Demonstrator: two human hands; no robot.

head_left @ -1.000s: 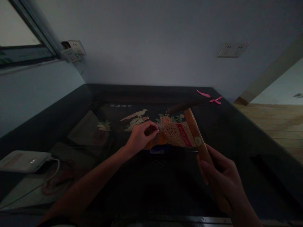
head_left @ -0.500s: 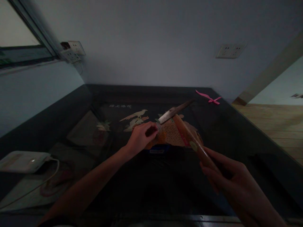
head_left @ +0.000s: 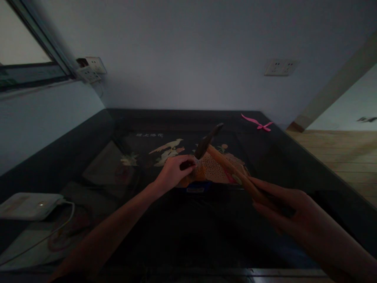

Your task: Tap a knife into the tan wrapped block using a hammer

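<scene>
My right hand (head_left: 290, 212) is closed around the wooden handle of a hammer (head_left: 226, 162). The hammer's dark head reaches over to the fingertips of my left hand (head_left: 176, 171). Thumb and forefinger of that left hand are pinched together at the top of a tan, dark-speckled piece (head_left: 211, 168) with orange and pink parts; whatever sits between the fingertips is too small to make out. Under the speckled piece, a dark blue item (head_left: 198, 187) with a pale label shows at the front.
All this lies on a dark glossy table (head_left: 182, 232) with inlaid bird and flower pictures. A white device (head_left: 32, 205) with a cable is at the left. A pink ribbon (head_left: 259, 124) lies near the back right corner. The wall (head_left: 182, 55) rises behind.
The hammer head has come down and left, turning, and is now close to my left fingertips. My left hand keeps its pinch in nearly the same place.
</scene>
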